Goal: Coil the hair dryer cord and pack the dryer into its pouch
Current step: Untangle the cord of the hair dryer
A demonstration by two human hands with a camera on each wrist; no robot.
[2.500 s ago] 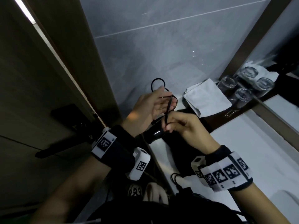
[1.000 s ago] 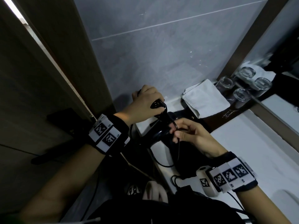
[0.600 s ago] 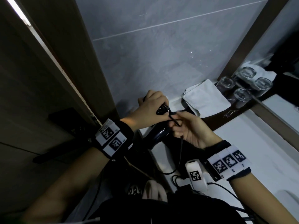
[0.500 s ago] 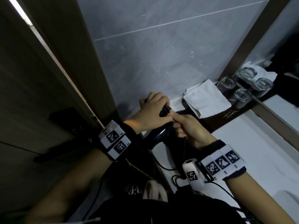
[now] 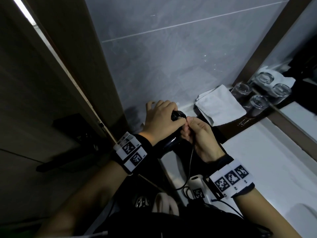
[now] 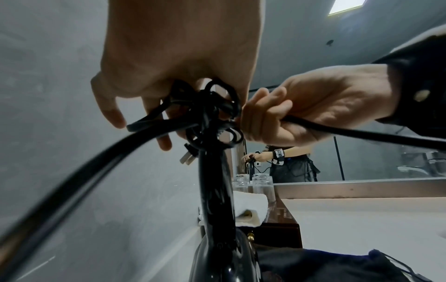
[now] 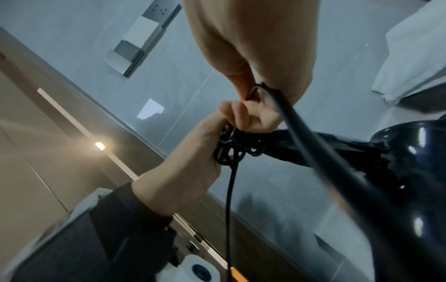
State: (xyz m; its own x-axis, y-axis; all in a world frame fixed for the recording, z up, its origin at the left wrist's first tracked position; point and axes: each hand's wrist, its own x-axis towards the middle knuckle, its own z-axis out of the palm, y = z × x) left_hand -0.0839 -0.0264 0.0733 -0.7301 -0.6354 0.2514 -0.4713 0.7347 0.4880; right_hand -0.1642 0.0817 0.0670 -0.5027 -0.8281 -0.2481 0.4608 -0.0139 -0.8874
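Note:
A glossy black hair dryer (image 5: 169, 143) stands with its handle (image 6: 214, 190) pointing up over the white counter. My left hand (image 5: 161, 121) grips the bundle of coiled black cord (image 6: 212, 118) at the handle's tip, with the plug (image 6: 187, 158) hanging beside it. My right hand (image 5: 197, 134) touches the left one and pinches the loose cord (image 5: 192, 157) right at the coil. From there the cord (image 7: 313, 143) drops in a slack loop to the counter. The dark pouch (image 6: 325, 267) lies on the counter beside the dryer's body (image 7: 410, 152).
A folded white towel (image 5: 221, 107) and upturned glasses (image 5: 259, 102) stand on a dark tray by the mirror. The grey tiled wall is close behind the hands, with a socket panel (image 7: 144, 38) on it. The white counter (image 5: 274, 160) stretches to the right.
My left hand came down with the coil onto the dryer handle. My right hand brought the loose cord up against the coil, and the hanging loop has grown shorter.

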